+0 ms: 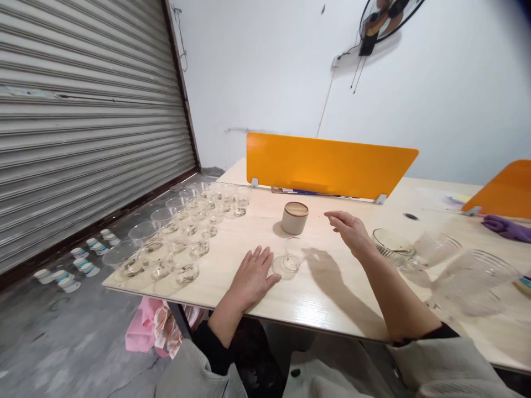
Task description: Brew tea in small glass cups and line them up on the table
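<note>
My left hand [254, 277] lies flat on the table with its fingers spread, holding nothing. Just right of its thumb stands a small clear glass cup [292, 260]. Behind that cup is a beige round canister [295, 220] with a wood-look top. Above the table to the right, my right hand [345, 228] is raised with its fingers stretched to the left, apart from the canister and the cup. I see nothing in it. Its shadow falls on the tabletop.
Rows of clear cups [182, 232] cover the table's left end. On the right are a ribbed glass bowl [392, 243], stacked clear cups [477, 276] and a purple cloth [506, 228]. An orange divider [327, 166] crosses the table. Small white containers [85, 262] stand on the floor.
</note>
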`<action>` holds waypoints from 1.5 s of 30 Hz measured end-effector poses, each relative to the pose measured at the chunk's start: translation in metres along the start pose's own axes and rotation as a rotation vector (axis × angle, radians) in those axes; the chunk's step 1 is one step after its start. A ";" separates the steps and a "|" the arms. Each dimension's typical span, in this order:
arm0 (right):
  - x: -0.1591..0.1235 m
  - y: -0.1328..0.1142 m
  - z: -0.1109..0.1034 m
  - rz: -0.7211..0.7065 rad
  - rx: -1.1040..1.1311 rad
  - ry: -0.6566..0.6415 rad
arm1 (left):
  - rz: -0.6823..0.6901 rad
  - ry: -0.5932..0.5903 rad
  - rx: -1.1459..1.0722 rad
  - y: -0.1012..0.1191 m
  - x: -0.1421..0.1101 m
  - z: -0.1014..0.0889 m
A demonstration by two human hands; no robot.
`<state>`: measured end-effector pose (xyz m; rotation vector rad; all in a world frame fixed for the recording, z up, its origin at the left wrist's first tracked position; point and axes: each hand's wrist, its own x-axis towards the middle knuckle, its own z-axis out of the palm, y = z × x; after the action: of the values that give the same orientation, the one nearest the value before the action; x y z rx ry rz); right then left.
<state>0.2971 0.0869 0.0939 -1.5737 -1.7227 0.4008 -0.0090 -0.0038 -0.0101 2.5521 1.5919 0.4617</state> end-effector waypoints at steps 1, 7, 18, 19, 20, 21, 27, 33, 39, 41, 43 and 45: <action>0.004 0.001 0.002 0.022 -0.120 0.013 | 0.000 0.000 0.001 0.000 0.000 0.000; 0.055 0.024 0.025 0.197 -0.496 -0.069 | -0.003 -0.012 0.001 -0.001 0.001 0.001; 0.110 0.061 0.064 0.309 -0.701 -0.073 | -0.001 -0.015 -0.003 -0.003 0.000 0.003; 0.113 0.062 0.067 0.306 -0.710 -0.068 | 0.000 -0.014 -0.004 -0.003 0.000 0.003; 0.114 0.063 0.069 0.304 -0.718 -0.064 | 0.001 -0.014 -0.004 -0.003 0.000 0.003; 0.116 0.063 0.072 0.302 -0.725 -0.061 | 0.003 -0.014 -0.005 -0.003 -0.001 0.003; 0.117 0.058 0.077 0.325 -0.717 -0.062 | 0.002 -0.004 -0.012 -0.003 -0.001 0.002; 0.098 0.035 0.049 0.333 -0.596 -0.061 | -0.002 -0.018 -0.022 -0.001 0.000 -0.001; 0.030 -0.018 0.017 0.071 -0.321 -0.038 | -0.001 -0.009 -0.029 -0.002 0.000 -0.001; 0.001 -0.037 0.018 -0.105 -0.111 -0.041 | -0.004 -0.012 -0.026 -0.002 -0.001 -0.001; -0.022 -0.052 0.024 -0.199 -0.010 -0.059 | -0.005 -0.011 -0.020 -0.001 -0.001 -0.002; -0.037 -0.061 0.032 -0.257 -0.014 -0.098 | -0.007 -0.012 -0.012 0.000 -0.001 -0.003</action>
<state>0.2295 0.0482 0.1017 -1.3387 -1.9770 0.3414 -0.0107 -0.0047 -0.0073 2.5348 1.5885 0.4525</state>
